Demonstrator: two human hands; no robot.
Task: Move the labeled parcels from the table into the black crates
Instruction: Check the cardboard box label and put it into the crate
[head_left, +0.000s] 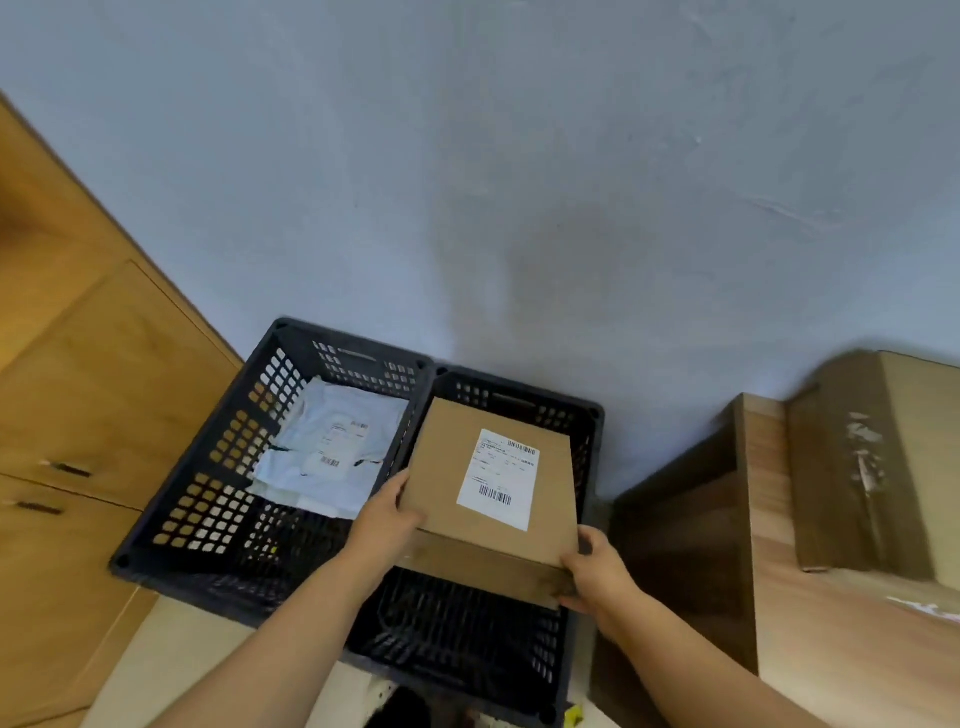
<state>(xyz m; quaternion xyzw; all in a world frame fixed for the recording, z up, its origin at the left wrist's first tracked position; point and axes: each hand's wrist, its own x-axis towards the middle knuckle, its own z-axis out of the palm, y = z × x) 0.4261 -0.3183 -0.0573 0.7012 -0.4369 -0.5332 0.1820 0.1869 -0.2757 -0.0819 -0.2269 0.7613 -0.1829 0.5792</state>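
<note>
L hand (390, 512) gripping near-left corner of box (470, 488), thumb on top, fingers under. R hand (597, 571) gripping near-right corner, fingers curled round the edge. Box held w/ both hands over right crate (587, 415), tilted, far edge lower, above rim level; white label (500, 479) w/ barcodes facing up. Whether box touches crate rim: can't tell. Left crate (208, 467) touching right crate side by side, both against grey wall (519, 182). Inside left crate: white mailers (327, 447), crumpled, labels up, lying on the bottom twd far side. Right crate bottom visible below box, dark, contents unclear. Table (857, 649) to the right, wood-grain, just beside right crate. On table: big carton (857, 467) w/ torn tape marks on its side. Wood cabinet (78, 389) to the left w/ two dark handles. Pale floor under crates at bottom left.
</note>
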